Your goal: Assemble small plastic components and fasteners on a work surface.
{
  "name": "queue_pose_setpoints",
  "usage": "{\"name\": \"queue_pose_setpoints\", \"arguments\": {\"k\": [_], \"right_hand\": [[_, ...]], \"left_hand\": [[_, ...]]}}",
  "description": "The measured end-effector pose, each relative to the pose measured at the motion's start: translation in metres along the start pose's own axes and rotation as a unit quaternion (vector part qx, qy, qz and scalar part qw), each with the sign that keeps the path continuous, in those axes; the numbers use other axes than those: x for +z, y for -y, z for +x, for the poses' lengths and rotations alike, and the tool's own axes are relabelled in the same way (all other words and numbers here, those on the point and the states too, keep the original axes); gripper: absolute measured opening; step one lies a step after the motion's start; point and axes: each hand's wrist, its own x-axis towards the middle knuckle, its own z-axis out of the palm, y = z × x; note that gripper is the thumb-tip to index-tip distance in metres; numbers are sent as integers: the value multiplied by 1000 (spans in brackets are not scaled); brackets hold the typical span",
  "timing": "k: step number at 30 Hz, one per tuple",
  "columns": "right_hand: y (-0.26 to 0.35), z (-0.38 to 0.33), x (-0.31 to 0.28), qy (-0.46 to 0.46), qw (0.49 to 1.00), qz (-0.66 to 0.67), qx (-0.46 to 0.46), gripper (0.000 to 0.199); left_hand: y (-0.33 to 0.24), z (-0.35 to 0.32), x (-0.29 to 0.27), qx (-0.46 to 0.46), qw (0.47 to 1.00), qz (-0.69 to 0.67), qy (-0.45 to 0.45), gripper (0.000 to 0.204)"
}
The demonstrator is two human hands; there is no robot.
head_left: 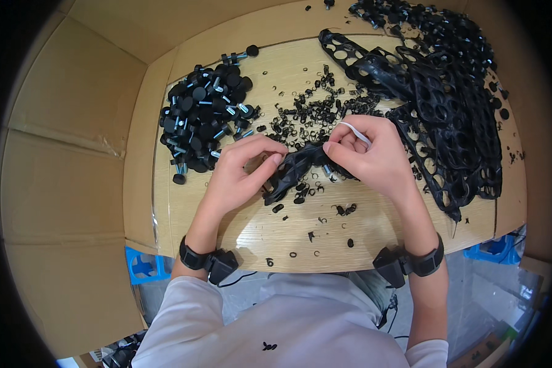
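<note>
Between my hands a crumpled strip of black rubber sheet (296, 167) is held just above the table. My left hand (242, 172) pinches its left part between thumb and fingers. My right hand (377, 156) is closed at its right end, thumb against bent fingers. A thin white strip-like object (356, 132) lies across the right hand's fingers; its kind is unclear. Below the rubber, near my right fingers, a metal screw stud (327, 170) shows; whether it is attached cannot be seen. Small black rubber rings and scraps (313, 110) lie around and beyond my hands.
A heap of black-headed screws (205, 110) stands at left. Black perforated rubber sheets (448, 116) are piled at right, with more black-headed screws (429, 24) behind. Cardboard walls (67, 122) enclose the wooden table (251, 236). Blue stools (146, 267) show below its edge.
</note>
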Motion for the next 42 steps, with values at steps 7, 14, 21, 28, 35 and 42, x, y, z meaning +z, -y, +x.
{"name": "queue_pose_setpoints", "arguments": {"k": [7,14,21,28,35,42], "right_hand": [[-3,0,1,37,998,-53,-21,6],[2,-1,1,60,991,-114,-20,13],[2,-2,1,62,991,-116,-24,12],[-1,-2,3,70,990,-114,-42,10],[0,-4,3,65,985,-151,-48,12],[6,-7,3,58,976,-199,-61,11]], "left_hand": [[1,1,1,-13,1000,0,6,11],[1,0,1,-13,1000,-18,16,12],[-2,0,2,-29,999,-31,23,13],[0,-1,2,-37,998,-29,31,15],[-1,-2,3,-68,995,-68,34,14],[2,0,3,-95,992,-63,54,15]]}}
